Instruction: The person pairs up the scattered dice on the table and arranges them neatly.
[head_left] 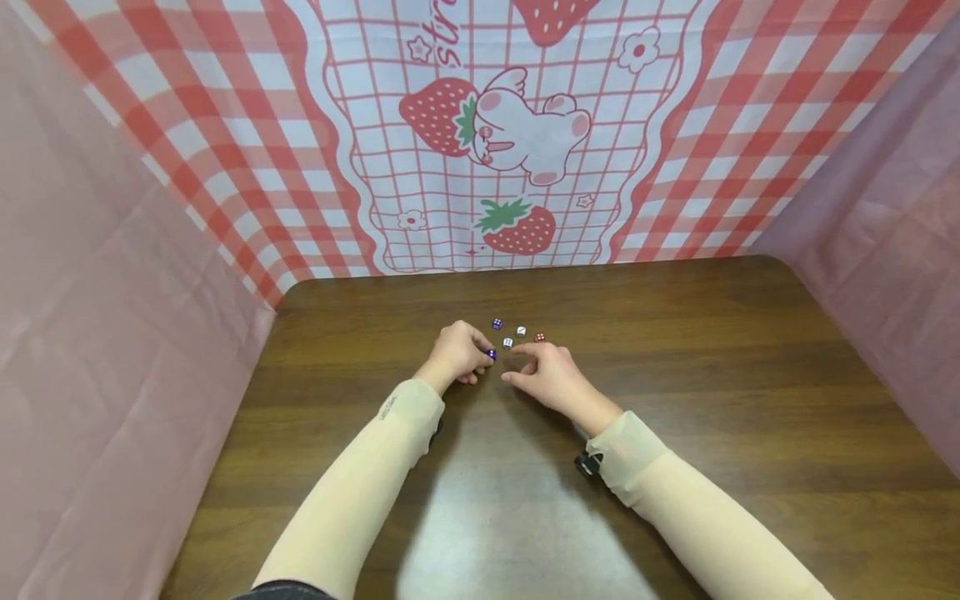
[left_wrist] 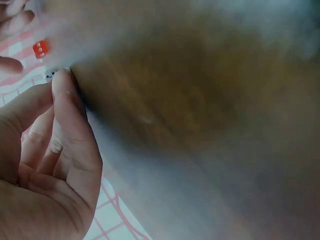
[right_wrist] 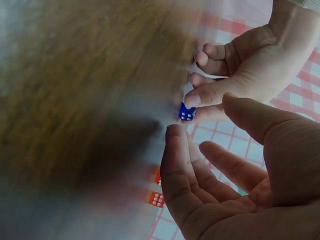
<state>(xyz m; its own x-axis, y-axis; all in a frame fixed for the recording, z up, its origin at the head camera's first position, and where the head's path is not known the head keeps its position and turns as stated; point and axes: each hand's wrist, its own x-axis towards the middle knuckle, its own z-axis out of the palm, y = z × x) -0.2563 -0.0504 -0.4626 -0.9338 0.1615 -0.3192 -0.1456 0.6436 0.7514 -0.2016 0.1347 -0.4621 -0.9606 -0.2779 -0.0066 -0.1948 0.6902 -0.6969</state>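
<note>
My left hand [head_left: 459,353] pinches a blue die [right_wrist: 187,112] between thumb and index finger, low over the wooden table. Facing it from the right is my right hand [head_left: 551,377], its thumb and index finger spread apart with nothing between them. Just beyond the right fingertips lies a white die [head_left: 507,342], and a second white die [head_left: 521,331] sits slightly farther back. Another blue die [head_left: 497,323] rests behind the left hand's fingertips. A red die [head_left: 539,337] shows right behind the right hand's knuckles; the right wrist view shows red dice [right_wrist: 157,199] beside the fingers.
The brown wooden table [head_left: 712,358] extends to both sides of the hands. At its back hangs a red-and-white checked cloth [head_left: 315,167] with strawberry prints. Pink cloth [head_left: 112,292] closes off the left side, and similar cloth [head_left: 877,208] the right.
</note>
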